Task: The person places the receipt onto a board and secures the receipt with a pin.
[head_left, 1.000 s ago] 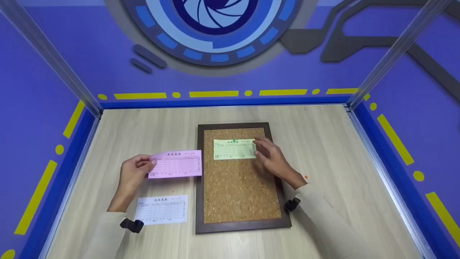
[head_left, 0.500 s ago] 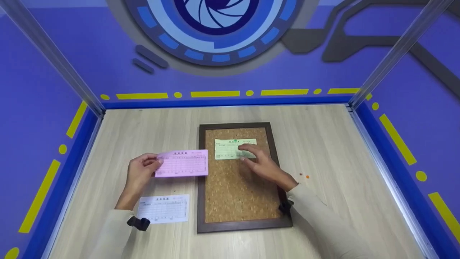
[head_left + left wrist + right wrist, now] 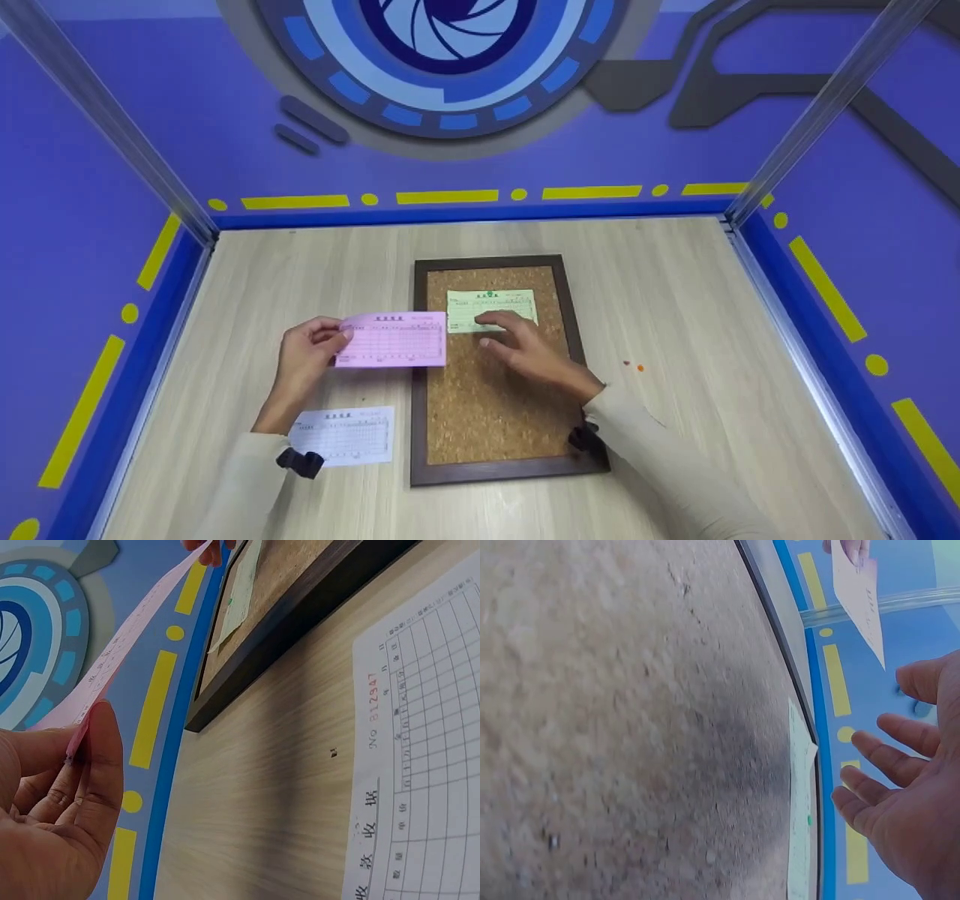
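My left hand (image 3: 306,360) pinches the left end of a pink receipt slip (image 3: 394,341) between thumb and fingers. The slip is held up, its right end over the left frame of the cork board (image 3: 495,405). Above the cork hovers my right hand (image 3: 529,349), fingers spread and holding nothing, as the right wrist view also shows. A green receipt slip (image 3: 465,306) lies near the top of the board, with a green pushpin (image 3: 490,294) at its upper edge. The right hand covers part of its lower right side.
A white receipt slip (image 3: 352,435) lies on the table left of the board, partly behind the left wrist. Right of the board sit a small orange dot (image 3: 640,368) and a tiny brownish speck (image 3: 626,363). Blue panels (image 3: 480,172) enclose the table's back and sides.
The left hand has carried the pink slip to the right, toward the board. From the green slip's right edge, my right hand has moved left and nearer me, over the cork.
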Available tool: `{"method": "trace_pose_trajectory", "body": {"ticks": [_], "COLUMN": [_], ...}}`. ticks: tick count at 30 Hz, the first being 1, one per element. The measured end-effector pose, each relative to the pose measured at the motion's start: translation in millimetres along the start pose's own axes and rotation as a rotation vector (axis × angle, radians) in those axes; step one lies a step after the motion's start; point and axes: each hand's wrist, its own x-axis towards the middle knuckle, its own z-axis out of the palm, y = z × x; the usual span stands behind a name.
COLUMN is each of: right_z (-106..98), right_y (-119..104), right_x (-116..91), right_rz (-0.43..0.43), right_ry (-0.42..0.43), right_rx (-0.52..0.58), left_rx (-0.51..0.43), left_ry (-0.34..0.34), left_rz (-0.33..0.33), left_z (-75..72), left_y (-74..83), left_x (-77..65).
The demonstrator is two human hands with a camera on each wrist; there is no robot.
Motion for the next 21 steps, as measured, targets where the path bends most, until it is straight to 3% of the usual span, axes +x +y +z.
{"method": "trace_pose_trajectory", "body": {"ticks": [5,11,21], "right_z": [7.7,18.0,29.5], "right_y": [-4.3,-11.2,-15.8], "right_x": [1.2,1.9,7.2], "right_rz": [0.016,0.107,0.133], "right_ry": [0.003,-0.017,0.047], "right_rx": [-0.003,0.096,0.203], "left_rx": [-0.009,-0.035,-0.035], "left_ry": [-0.008,-0.015,-0.036], "left_rz": [0.003,0.010,0.013], "left_z": [4.7,11.4,21.2], "left_y": [-0.3,0.2,4.7], "left_x": [0.0,-0.2,-1.3]}}
